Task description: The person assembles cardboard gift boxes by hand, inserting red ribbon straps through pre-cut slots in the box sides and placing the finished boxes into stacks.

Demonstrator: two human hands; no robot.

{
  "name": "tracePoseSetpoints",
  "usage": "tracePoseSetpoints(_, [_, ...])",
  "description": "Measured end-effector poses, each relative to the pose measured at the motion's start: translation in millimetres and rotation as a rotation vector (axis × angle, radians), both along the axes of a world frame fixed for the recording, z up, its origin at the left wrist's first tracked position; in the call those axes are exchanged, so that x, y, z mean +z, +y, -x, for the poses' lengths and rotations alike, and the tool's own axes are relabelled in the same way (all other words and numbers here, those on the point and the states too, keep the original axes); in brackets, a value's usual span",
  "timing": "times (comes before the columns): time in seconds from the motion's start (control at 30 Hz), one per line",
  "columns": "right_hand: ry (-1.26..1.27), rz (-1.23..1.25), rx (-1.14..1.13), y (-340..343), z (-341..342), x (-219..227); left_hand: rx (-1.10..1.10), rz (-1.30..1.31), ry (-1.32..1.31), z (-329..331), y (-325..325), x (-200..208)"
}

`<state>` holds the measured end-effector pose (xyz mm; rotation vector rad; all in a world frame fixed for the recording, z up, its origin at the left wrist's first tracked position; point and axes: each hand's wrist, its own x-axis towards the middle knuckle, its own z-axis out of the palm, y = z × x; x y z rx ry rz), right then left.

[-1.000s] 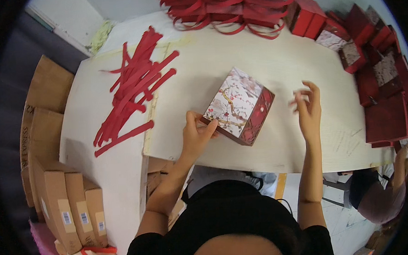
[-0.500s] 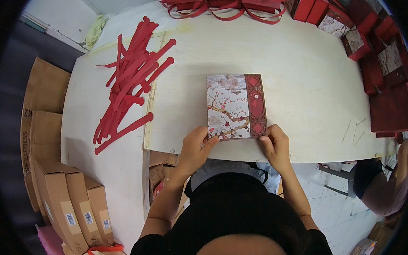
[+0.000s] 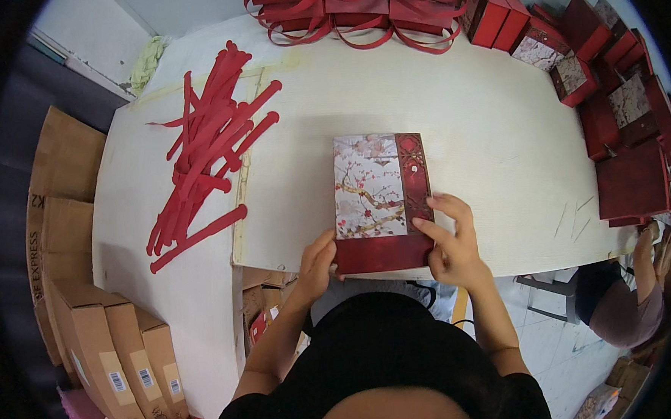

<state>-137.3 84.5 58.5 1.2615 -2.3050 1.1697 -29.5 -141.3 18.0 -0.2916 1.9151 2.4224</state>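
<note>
Apparently adjusting or checking floral box [image 3: 368, 189]: grasping near left corner with left hand [image 3: 317, 263]; touching dark red band and near right corner with right hand [image 3: 456, 245], can't tell if gripping. Next, likely need even two-handed support. Close to near table [image 3: 507, 155] edge; roomy beyond and rightward, tighter toward red straps [image 3: 211, 155].

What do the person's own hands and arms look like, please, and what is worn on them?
The left hand and right hand are bare, with no gloves. The forearms are uncovered too. Short black sleeves cover the upper arms. No watch or bracelet can be seen.
</note>
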Motion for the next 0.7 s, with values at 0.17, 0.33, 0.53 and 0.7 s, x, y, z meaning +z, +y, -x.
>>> tracePoseSetpoints(0.17, [-0.022, -0.317, 0.092, 9, 23, 16, -0.029, -0.297, 0.011, 2, -7, -13])
tracePoseSetpoints(0.33, [0.180, -0.353, 0.172, -3, 31, 25, -0.024, 0.223, 0.331, 7, -6, -15])
tracePoseSetpoints(0.53, [0.016, 0.302, 0.032, -42, 102, 62, -0.168, 0.530, 0.119, 11, -4, 19])
tracePoseSetpoints(0.7, [-0.376, 0.177, -0.240, -92, 192, 59, -0.165, 0.509, 0.117, 1, 0, 9])
